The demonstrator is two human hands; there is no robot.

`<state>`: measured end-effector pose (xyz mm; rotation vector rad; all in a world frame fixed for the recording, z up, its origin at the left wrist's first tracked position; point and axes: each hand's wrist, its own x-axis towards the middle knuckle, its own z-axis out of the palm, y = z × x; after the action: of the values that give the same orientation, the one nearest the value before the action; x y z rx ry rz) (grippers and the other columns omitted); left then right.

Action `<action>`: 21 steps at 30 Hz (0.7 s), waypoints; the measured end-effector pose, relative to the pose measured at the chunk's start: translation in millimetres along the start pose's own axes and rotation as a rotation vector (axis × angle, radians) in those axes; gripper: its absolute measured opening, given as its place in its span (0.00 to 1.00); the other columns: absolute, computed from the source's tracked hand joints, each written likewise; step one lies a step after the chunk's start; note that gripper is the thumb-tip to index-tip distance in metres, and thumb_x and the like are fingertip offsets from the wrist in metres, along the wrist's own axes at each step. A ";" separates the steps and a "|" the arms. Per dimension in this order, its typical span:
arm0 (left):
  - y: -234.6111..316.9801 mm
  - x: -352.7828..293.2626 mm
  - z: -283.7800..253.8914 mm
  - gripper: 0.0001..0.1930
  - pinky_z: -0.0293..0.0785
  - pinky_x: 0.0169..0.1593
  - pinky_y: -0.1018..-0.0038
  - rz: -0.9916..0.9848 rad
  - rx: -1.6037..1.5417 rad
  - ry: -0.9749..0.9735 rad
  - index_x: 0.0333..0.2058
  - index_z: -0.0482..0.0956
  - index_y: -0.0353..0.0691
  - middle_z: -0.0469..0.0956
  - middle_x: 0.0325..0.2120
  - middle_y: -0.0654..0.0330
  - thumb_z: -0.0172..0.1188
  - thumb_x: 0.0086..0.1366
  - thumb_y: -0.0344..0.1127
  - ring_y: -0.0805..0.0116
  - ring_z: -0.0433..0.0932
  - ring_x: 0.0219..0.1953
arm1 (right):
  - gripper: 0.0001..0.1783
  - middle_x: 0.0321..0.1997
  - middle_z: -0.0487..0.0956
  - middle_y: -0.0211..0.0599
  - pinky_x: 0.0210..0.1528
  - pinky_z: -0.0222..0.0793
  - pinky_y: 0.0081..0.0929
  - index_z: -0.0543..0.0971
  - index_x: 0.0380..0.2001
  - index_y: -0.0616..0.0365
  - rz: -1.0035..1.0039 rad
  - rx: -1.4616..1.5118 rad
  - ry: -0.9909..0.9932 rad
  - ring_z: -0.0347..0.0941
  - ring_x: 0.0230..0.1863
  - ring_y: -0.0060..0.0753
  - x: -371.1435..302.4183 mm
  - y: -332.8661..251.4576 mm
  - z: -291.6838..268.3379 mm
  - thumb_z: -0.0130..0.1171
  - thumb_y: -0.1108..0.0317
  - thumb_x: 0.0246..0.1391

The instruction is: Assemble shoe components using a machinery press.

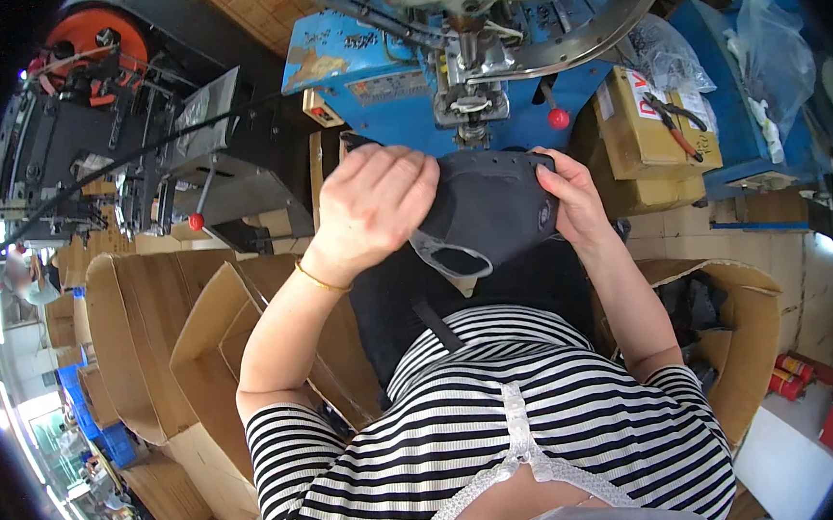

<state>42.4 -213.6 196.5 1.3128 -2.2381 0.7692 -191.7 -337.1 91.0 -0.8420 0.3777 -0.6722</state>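
Observation:
A black shoe upper (497, 201) is stretched between my two hands, just below the head of a blue machine (471, 102). Small holes or eyelets run along its top edge, and a grey-edged opening shows at its lower left. My left hand (378, 197) is closed over the upper's left end, with the fingertips hidden behind the knuckles. At the right end my right hand (574, 196) pinches the upper, thumb on the near face and the other fingers behind. A small round mark sits near that thumb.
Cardboard boxes (142, 347) stand to my left, and an open carton (745, 334) with dark pieces is at my right. Pliers (674, 121) lie on a taped box (654, 137). A lever with a red knob (558, 118) hangs from the machine. Another machine (69, 130) stands far left.

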 end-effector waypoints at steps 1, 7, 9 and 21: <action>-9.4 4.2 5.3 0.16 0.75 0.39 0.71 0.016 0.025 0.028 0.35 0.78 0.33 0.79 0.31 0.58 0.57 0.44 0.30 0.65 0.79 0.33 | 0.10 0.41 0.80 0.30 0.46 0.71 0.20 0.78 0.44 0.62 -0.012 0.001 0.001 0.75 0.41 0.20 7.1 -1.1 1.4 0.57 0.70 0.61; -41.5 32.3 36.6 0.14 0.74 0.40 0.71 -0.025 0.048 0.094 0.35 0.78 0.34 0.78 0.32 0.59 0.56 0.46 0.30 0.65 0.78 0.33 | 0.11 0.43 0.82 0.32 0.45 0.74 0.22 0.79 0.44 0.60 -0.081 0.059 0.065 0.78 0.41 0.22 42.0 -16.4 -10.3 0.57 0.69 0.60; -44.4 37.1 44.9 0.15 0.72 0.40 0.70 -0.043 0.019 0.101 0.35 0.78 0.34 0.78 0.32 0.59 0.56 0.45 0.27 0.64 0.78 0.33 | 0.11 0.43 0.82 0.34 0.45 0.75 0.23 0.80 0.44 0.60 -0.076 0.088 0.093 0.79 0.41 0.23 45.0 -18.0 -11.5 0.57 0.69 0.60; -52.1 42.0 60.7 0.17 0.69 0.39 0.66 -0.181 -0.185 -0.042 0.32 0.77 0.39 0.73 0.28 0.60 0.58 0.38 0.20 0.60 0.74 0.34 | 0.11 0.43 0.82 0.36 0.44 0.77 0.25 0.80 0.43 0.59 0.081 0.161 0.245 0.80 0.42 0.28 51.4 -2.6 -25.6 0.59 0.68 0.59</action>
<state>64.0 -301.0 189.2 1.4265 -2.1277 0.4624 -169.3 -387.4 74.9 -0.5896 0.5676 -0.7225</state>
